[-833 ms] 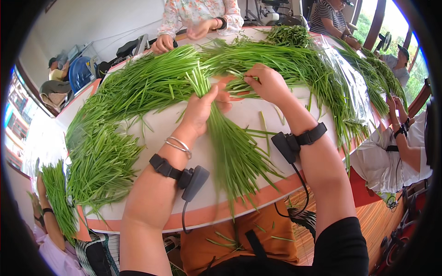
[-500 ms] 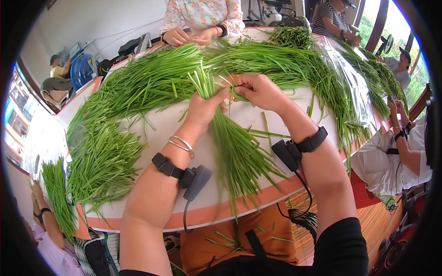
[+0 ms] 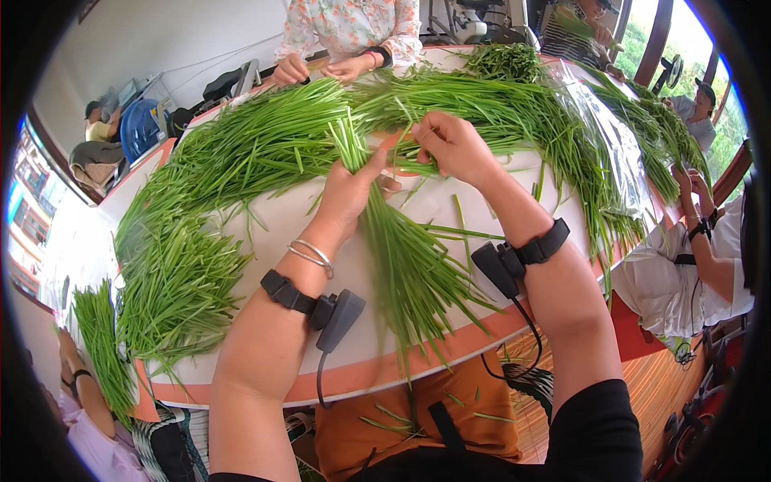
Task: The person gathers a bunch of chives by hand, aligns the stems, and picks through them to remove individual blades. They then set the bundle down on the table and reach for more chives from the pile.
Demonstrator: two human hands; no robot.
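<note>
A bundle of long green garlic chives (image 3: 414,269) is gripped near its pale cut ends by my left hand (image 3: 349,193), its fingers wrapped round it. The leaves fan down over the near edge of the table. Just right of the pale ends, my right hand (image 3: 454,149) is closed, thumb and forefinger pinching a thin chive stalk (image 3: 407,120). A wide heap of chives (image 3: 474,104) lies beyond my hands, with another heap (image 3: 281,132) to its left. My right fingertips are apart from the bundle.
The white table (image 3: 297,321) has an orange border. More chives (image 3: 181,281) lie at the left, and loose stalks lie near my right forearm. Clear plastic sheeting (image 3: 602,136) covers part of the right side. A person in a flowered blouse (image 3: 353,32) sits opposite; others work at the sides.
My right hand has risen slightly, with the thin stalk now more upright. The opposite person's hands have moved apart. At the far right, a person has lifted a bunch of greens.
</note>
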